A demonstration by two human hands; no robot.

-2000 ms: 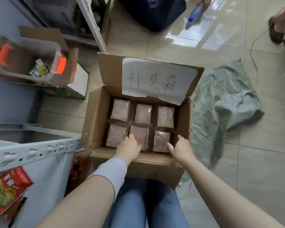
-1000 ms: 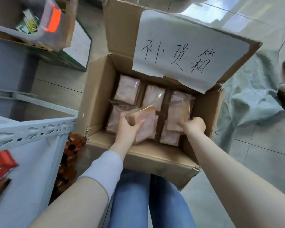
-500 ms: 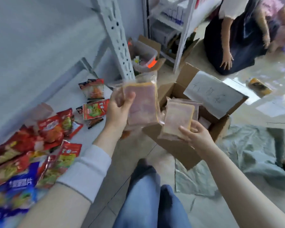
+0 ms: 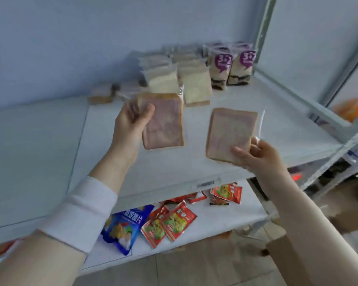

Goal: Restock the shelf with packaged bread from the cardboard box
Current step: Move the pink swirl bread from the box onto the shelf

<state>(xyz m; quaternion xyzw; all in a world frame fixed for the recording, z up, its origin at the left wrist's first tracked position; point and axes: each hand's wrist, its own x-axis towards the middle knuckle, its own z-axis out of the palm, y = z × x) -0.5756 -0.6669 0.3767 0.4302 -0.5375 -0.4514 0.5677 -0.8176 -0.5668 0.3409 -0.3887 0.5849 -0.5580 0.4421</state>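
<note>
My left hand (image 4: 130, 122) grips a clear-wrapped pinkish bread slice pack (image 4: 165, 124) by its upper left corner, held up over the white shelf (image 4: 103, 141). My right hand (image 4: 258, 155) pinches a second pinkish bread pack (image 4: 229, 131) at its lower right corner, also above the shelf. Both packs are in the air, apart from each other. A corner of the cardboard box (image 4: 281, 250) shows at the lower right.
At the back of the shelf stand several pale bread packs (image 4: 194, 85) and two purple-labelled packs (image 4: 232, 67). Smaller bread packs (image 4: 101, 93) lie at the back left. The lower shelf holds red snack packets (image 4: 170, 223) and a blue bag (image 4: 124, 226). A shelf upright (image 4: 265, 27) rises at right.
Each hand took a bread pack out of the cardboard box and lifted it. My view swung left and up from the box to the bread shelf, with both packs now over it.
</note>
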